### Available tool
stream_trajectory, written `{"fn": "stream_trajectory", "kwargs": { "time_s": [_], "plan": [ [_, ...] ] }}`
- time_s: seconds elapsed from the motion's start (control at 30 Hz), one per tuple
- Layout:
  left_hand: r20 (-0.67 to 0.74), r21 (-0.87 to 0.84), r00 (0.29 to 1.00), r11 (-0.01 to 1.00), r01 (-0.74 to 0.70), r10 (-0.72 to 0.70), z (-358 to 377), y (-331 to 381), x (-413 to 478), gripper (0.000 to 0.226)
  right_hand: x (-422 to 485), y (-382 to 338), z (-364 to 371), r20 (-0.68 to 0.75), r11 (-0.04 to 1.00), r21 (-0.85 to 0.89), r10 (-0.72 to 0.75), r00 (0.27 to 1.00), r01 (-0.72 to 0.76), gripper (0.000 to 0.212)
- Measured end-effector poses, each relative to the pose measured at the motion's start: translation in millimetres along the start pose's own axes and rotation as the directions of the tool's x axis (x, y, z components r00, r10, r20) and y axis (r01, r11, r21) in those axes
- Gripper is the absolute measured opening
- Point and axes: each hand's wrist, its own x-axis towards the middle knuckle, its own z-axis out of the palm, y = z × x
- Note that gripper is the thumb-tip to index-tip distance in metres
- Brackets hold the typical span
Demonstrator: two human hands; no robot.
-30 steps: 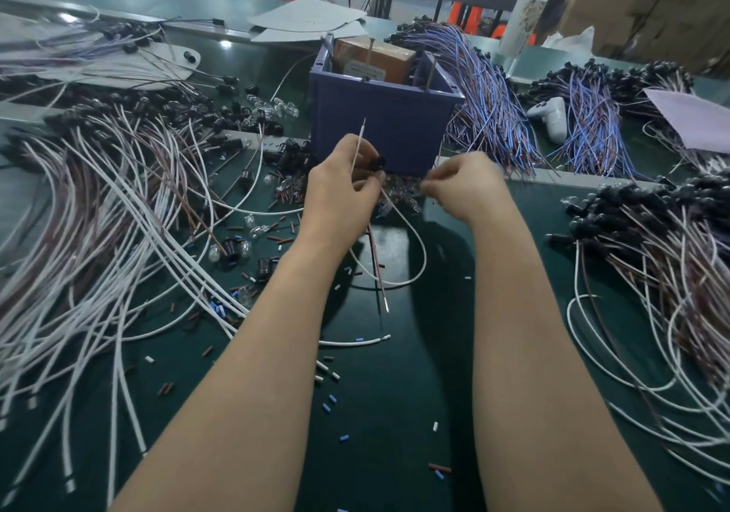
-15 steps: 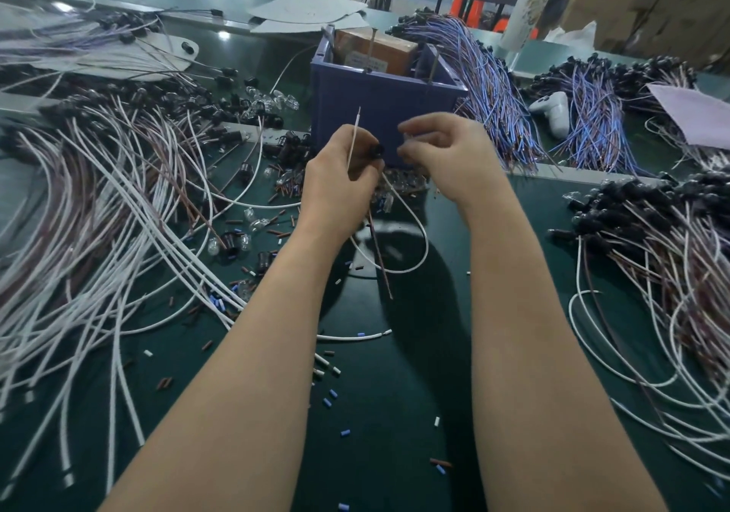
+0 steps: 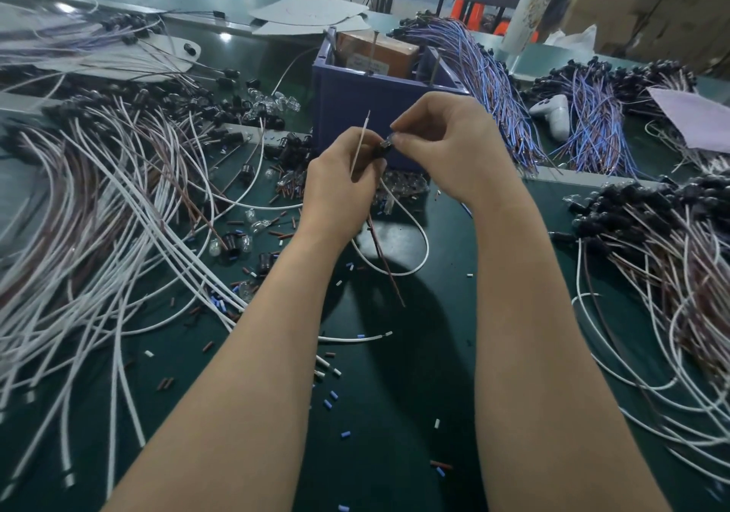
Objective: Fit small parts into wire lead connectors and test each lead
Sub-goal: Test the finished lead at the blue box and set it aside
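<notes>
Pinching black connector, left hand fingers; right hand fingers pinch clear part; bare mat below.

The counter was dark green, speckled with tiny blue, white and brown bits. The box was indigo, the carton inside it orange-brown. The near wires ran white and brown, the far wires blue and violet.

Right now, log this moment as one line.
step: insertion | left hand: grips black round connector, white lead wire | right hand: pinches small clear part at connector mouth
</notes>
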Motion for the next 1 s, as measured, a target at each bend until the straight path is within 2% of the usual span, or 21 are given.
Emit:
{"fn": "stream_trajectory", "kwargs": {
  "time_s": [0.17, 0.4, 0.53, 0.7, 0.87, 1.0],
  "plan": [
    [-0.004, 0.035, 1.0, 0.999, -0.022, 0.023, -1, 3, -2, 0.012, -1, -5, -2, 0.005, 0.997, -0.079, -0.004, 1.0, 0.005, 0.008],
    [0.011, 0.177, 0.994, 0.978, -0.113, 0.113, 1, 4, -4, 0.017, 0, -3, -5, 0.006, 0.989, -0.146, 0.026, 1.0, -0.025, 0.006],
    [-0.019, 0.171, 0.994, 0.98, -0.106, 0.111, 1, 7, -6, 0.02, -1, 2, -4, -0.023, 0.994, 0.046, 0.104, 0.994, -0.102, 0.005],
    [0.025, 0.18, 0.998, 0.982, -0.063, 0.059, -1, 6, -5, 0.018, -1, 12, 4, -0.007, 0.95, 0.234, 0.212, 0.977, -0.205, 0.013],
    [0.054, 0.226, 0.997, 0.972, -0.071, 0.06, -2, 6, -3, 0.018, 0, 15, 11, 0.025, 0.935, 0.25, 0.251, 0.968, -0.25, 0.017],
    [0.061, 0.234, 0.994, 0.967, -0.098, 0.086, -2, 6, -5, 0.017, -1, 17, 14, 0.044, 0.925, 0.269, 0.268, 0.963, -0.269, 0.012]
  ]
}}
